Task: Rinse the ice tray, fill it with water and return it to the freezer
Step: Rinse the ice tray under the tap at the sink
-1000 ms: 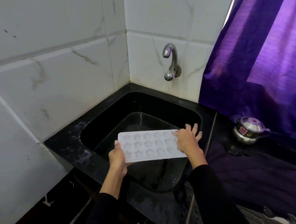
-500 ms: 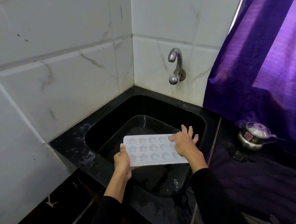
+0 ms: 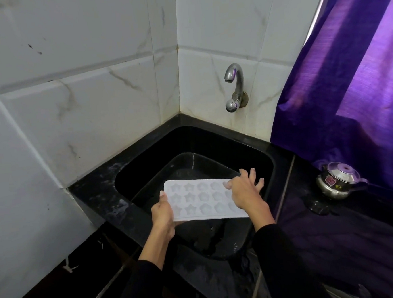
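A white ice tray (image 3: 200,199) with star and flower moulds is held level over the black sink (image 3: 146,173). My left hand (image 3: 162,213) grips its left short edge, thumb on top. My right hand (image 3: 244,193) lies on the tray's right end, fingers spread over the moulds and far rim. A chrome tap (image 3: 234,87) juts from the white tiled wall above the sink's far side, with no water running from it. A dark basin (image 3: 220,242) sits inside the sink under the tray.
A small steel kettle (image 3: 338,180) stands on the dark counter (image 3: 350,238) to the right of the sink. A purple curtain (image 3: 353,72) hangs behind it. White tiled walls (image 3: 90,105) close off the left and back sides.
The tray and both hands have stayed nearly in place over the sink. My right hand slid slightly further onto the tray's right end. The camera view shifted a little.
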The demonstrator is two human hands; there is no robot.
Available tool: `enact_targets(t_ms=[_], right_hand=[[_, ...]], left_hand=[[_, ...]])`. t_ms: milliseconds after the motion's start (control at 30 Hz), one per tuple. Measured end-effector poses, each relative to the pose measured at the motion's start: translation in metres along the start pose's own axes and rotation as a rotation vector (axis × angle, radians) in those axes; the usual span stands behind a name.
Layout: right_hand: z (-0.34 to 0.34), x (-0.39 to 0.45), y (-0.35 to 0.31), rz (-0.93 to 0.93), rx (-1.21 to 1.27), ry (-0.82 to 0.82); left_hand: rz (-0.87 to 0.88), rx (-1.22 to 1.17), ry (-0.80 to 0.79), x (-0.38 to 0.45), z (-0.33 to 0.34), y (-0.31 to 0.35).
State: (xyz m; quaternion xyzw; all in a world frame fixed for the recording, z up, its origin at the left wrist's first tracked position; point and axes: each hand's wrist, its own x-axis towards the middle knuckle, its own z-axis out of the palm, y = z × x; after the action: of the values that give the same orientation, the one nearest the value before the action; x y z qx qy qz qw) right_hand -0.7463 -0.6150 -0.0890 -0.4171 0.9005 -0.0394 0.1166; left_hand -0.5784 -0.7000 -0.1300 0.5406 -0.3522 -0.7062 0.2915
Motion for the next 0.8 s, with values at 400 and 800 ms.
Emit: enact_targets(t_ms=[400,800], right_hand=[[0.002,0.0,-0.006,-0.016,0.033,0.037],[0.004,0.001,-0.01,0.036,0.062,0.013]], left_hand=[[0.015,-0.015,-0.001,0.002,-0.003,0.004],[0.013,-0.004,0.014,0.006,-0.004,0.002]])
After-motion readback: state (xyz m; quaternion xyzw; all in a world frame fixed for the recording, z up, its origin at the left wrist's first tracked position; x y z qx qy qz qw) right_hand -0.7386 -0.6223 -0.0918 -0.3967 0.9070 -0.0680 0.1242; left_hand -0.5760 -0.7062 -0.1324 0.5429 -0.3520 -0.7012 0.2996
